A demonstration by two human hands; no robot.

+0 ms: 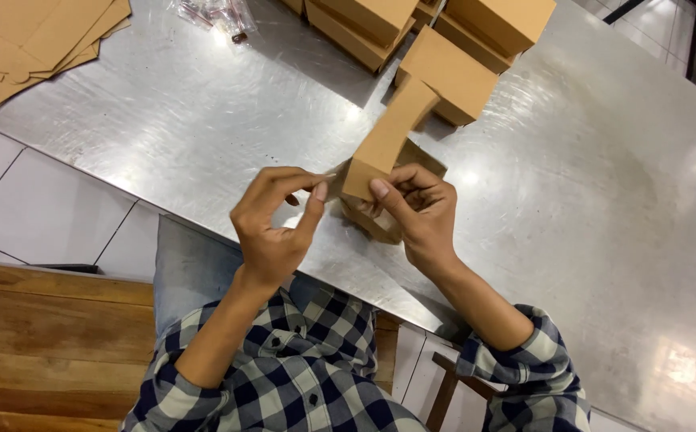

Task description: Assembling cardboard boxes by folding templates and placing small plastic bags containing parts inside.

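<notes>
I hold a half-folded brown cardboard box (pixel 384 148) up over the steel table (pixel 588 240), about in the middle of my view. My left hand (pixel 276 220) is closed narrow, thumb and forefinger pinching a small side flap at the box's 9 o'clock edge. My right hand (pixel 416 212) grips the box from 5 o'clock, thumb pressed on the near face, the other fingers curled underneath, so I cannot see how they sit.

To fold this well, I judge the flap should bend exactly along its scored crease, with my right thumb bracing the wall beside it so the panel does not buckle. Pressure ought to stay even and light; this thin board creases easily in the wrong place.

At 12 o'clock, near the box's raised end, stand finished cardboard boxes (pixel 452 76) in a cluster. At 10 o'clock, at the table's far corner, lies a stack of flat box blanks (pixel 28 40), and at 11 o'clock a clear plastic packet (pixel 216 14), its contents too small to tell.
</notes>
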